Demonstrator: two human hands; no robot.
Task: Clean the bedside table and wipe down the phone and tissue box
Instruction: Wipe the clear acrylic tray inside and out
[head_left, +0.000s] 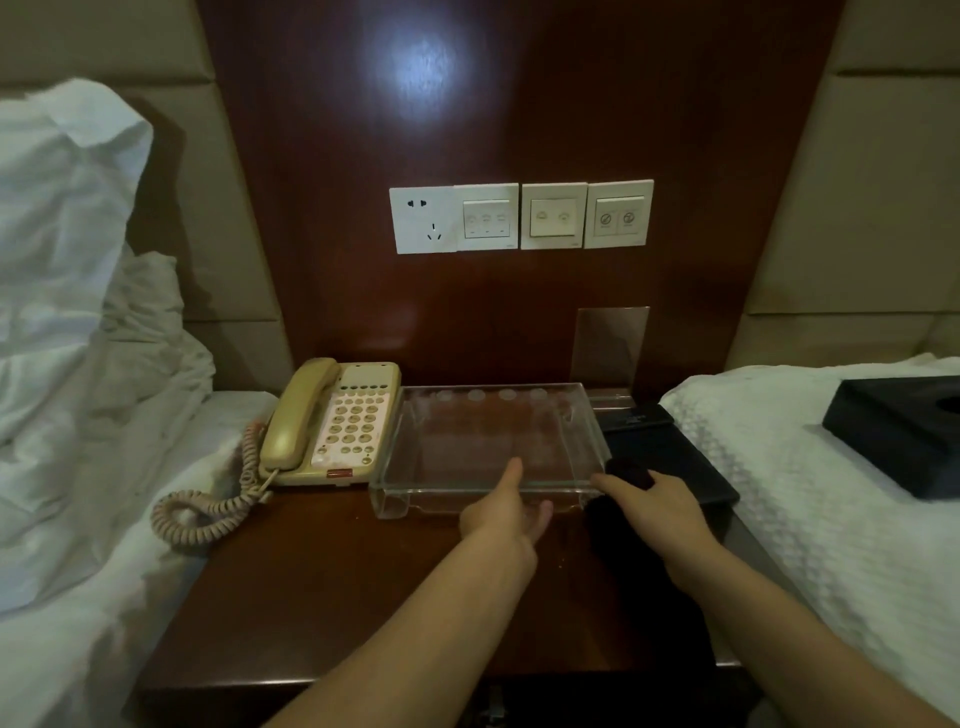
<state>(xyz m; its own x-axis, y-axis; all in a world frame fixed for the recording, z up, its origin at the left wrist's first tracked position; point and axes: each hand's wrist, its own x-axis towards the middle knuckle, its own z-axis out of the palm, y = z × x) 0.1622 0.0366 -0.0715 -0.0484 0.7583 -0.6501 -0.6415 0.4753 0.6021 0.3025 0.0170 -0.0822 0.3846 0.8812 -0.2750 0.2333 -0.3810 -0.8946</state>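
Both hands meet the clear tray (488, 447) mid-table: left hand (506, 512) pinches its front rim, right hand (657, 501) clutches a dark cloth (631, 475), so lifting it aside seems next.

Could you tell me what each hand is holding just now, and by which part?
The left hand grips the clear tray by its front edge; the right hand clutches a dark cloth.

Beige phone (332, 423) with pinkish coiled cord (208, 512), clear tray (488, 447), black tissue box (904, 436) on white diamond-textured bedspread (810, 514), reddish-brown tabletop (332, 587).
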